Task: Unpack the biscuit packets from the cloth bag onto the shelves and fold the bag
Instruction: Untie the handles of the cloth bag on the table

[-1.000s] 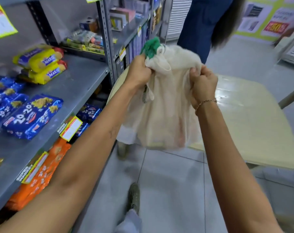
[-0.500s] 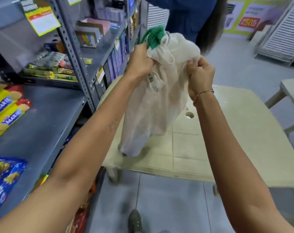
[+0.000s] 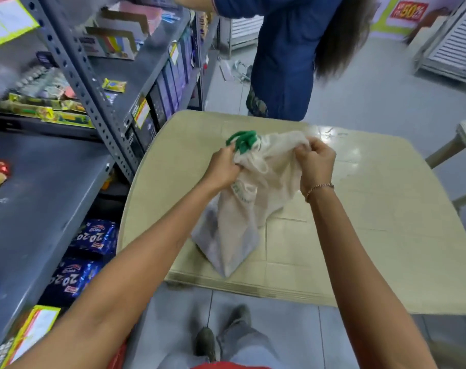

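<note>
Fingers of the right hand are pressed together on a bunched corner of the cloth bag, and the left hand pinches the other side of the mouth just below the green handles. The bag hangs slack from both grips, its lower end resting on the worktop — thin, limp cloth that looks empty and light, likely to crumple rather than hold a crease. Best held by the top corners or side seams and laid flat before folding. The worktop's bare surface gives ample room; its near edge lies just past the bag's bottom. The shelf stands close on the left — biscuit packets below it — and another person stands beyond the far edge.
</note>
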A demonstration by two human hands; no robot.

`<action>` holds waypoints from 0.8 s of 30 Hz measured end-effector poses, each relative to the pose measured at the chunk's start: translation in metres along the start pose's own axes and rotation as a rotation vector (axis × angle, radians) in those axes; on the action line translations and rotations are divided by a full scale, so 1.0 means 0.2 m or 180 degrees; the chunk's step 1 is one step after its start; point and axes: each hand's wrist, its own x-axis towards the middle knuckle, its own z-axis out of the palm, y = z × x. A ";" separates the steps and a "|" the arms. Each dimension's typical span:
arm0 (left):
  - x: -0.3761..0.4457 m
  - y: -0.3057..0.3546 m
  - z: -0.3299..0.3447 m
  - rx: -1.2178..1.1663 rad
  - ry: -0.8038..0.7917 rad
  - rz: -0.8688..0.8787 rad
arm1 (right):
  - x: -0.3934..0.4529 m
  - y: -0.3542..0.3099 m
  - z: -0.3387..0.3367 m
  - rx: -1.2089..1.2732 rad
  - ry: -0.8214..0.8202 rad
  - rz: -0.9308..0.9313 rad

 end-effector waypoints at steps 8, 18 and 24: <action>-0.25 -0.47 0.35 0.0934 0.0502 -0.1789 | 0.13 0.46 -0.09 -0.2252 -0.1015 0.0045; -0.20 -0.56 0.44 0.0262 0.0778 -0.2235 | 0.28 0.54 -0.11 -0.2447 -0.1638 0.0515; 0.00 -0.71 0.20 0.0861 0.0085 -0.1458 | -0.05 0.62 -0.05 -0.2891 -0.1136 0.0698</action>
